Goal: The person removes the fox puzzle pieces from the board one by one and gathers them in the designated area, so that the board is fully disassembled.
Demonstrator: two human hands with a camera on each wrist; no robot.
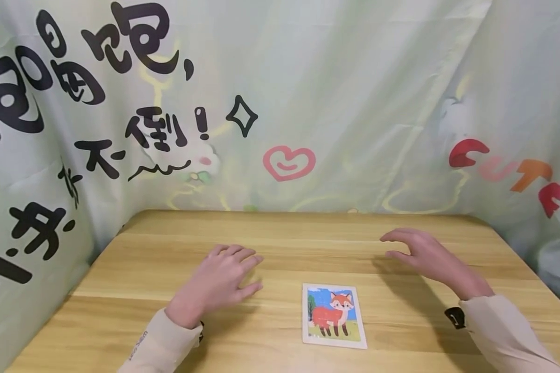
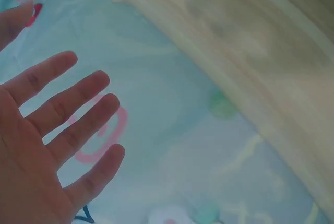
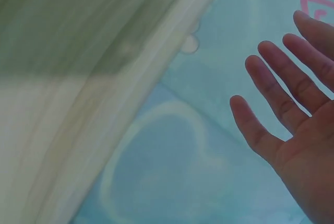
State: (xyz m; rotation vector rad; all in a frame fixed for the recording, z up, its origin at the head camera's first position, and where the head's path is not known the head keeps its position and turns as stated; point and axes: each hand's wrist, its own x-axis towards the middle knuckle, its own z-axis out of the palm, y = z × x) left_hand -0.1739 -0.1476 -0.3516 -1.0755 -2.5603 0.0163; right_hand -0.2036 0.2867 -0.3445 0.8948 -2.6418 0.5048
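A small rectangular fox picture with a white border (image 1: 334, 315) lies flat on the wooden table, near its front; faint lines cross the picture. To its left, my left hand (image 1: 224, 277) hovers above the wood with fingers spread and holds nothing. My right hand (image 1: 422, 254) is raised over the table to the right and farther back, apart from the picture, also with nothing in it. In the left wrist view the left hand's fingers (image 2: 86, 130) are extended and separated. The right wrist view has the right hand's fingers (image 3: 279, 96) spread and relaxed.
The wooden table (image 1: 177, 233) has rounded far corners. A pale printed curtain (image 1: 354, 103) hangs behind it and along both sides, with black characters, a pink heart and coloured letters. Dark bands (image 1: 456, 317) show at both sleeve cuffs.
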